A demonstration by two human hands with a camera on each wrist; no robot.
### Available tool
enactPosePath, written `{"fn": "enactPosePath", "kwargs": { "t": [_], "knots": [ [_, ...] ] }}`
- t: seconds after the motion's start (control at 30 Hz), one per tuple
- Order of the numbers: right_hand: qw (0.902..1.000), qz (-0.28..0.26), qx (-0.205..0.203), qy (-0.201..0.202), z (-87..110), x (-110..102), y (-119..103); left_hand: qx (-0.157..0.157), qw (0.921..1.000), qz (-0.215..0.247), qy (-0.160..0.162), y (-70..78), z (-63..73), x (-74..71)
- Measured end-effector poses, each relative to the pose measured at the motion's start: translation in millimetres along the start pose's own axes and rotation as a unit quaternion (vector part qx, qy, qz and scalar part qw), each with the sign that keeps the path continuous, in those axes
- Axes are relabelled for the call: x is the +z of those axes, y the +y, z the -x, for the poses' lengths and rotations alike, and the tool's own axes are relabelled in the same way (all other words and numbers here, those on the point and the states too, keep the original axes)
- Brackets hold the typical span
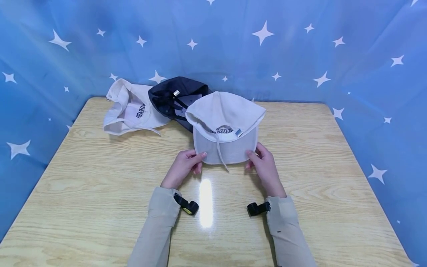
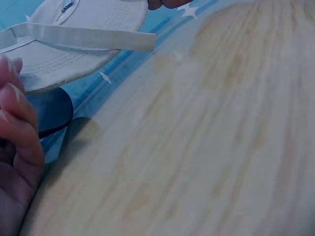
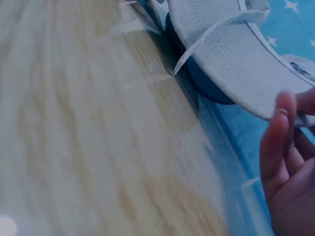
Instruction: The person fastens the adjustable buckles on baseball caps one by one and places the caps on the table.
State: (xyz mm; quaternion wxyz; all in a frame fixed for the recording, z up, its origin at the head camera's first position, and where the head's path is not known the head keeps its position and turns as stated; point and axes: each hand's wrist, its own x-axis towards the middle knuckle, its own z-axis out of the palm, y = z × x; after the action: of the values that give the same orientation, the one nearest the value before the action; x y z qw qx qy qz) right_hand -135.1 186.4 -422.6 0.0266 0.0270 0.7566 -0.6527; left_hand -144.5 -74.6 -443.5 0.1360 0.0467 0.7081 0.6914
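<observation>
Both hands hold a light grey-white baseball cap [image 1: 227, 111] by its brim, underside facing the head camera, its loose strap hanging down over the brim. My left hand [image 1: 182, 165] pinches the brim's left corner, thumb on top. At the right corner, my right hand [image 1: 265, 168] pinches the brim likewise. In the right wrist view the brim [image 3: 236, 69] is raised off the wood, with the right hand [image 3: 290, 167] at its edge. The left wrist view shows the cap's strap [image 2: 93, 38] and part of the left hand [image 2: 17, 142].
Behind the held cap lies a black cap [image 1: 178, 96], partly covered by it. Left of that sits another white cap [image 1: 133, 107], inside showing. They lie at the far edge of a wooden table [image 1: 100, 193], before a blue star-patterned cloth [image 1: 227, 40].
</observation>
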Motion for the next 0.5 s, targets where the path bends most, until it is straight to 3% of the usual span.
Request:
{"fn": "enactPosePath", "kwargs": {
  "t": [0.27,0.5],
  "knots": [
    [0.9987,-0.013,-0.029,0.04,0.0,-8,0,0.011,0.9995,0.021,-0.023,-2.0,-3.0,-0.3],
    [0.9975,-0.035,-0.023,0.057,-1.9,-12,1,0.021,0.9969,0.062,-0.043,-0.3,-5.1,-1.5]
  ]
}}
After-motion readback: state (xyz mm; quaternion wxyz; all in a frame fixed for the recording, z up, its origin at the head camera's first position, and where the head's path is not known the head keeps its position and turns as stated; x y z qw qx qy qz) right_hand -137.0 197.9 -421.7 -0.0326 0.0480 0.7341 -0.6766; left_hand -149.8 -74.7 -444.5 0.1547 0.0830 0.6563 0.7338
